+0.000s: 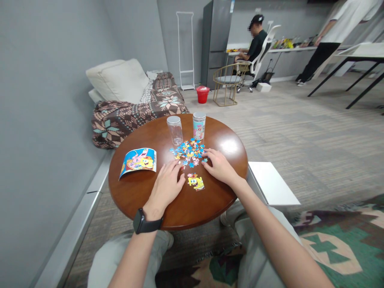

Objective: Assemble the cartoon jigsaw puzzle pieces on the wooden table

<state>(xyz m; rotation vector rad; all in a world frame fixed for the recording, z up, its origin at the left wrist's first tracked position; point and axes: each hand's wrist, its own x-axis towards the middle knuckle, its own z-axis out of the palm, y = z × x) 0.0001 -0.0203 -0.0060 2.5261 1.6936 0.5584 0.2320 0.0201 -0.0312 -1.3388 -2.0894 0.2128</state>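
A heap of loose jigsaw puzzle pieces [189,151], mostly blue, yellow and pink, lies in the middle of the round wooden table [132,198]. My left hand [168,180] rests at the heap's near left edge, its fingers spread and the fingertips touching pieces. On the other side my right hand [219,165] lies with fingers apart, at the pieces on the right edge. Between my hands sits a small joined section of puzzle [196,181] with a yellow cartoon face. A curved picture sheet [139,161] showing cartoon characters stands to the left.
Behind the heap stand a clear jar [175,131] and a labelled jar [199,126], both with silver lids. A white box [273,183] is right of the table. Farther off are a covered couch [162,94], a red bin [203,95], a seated person [256,44] and a standing person [342,32].
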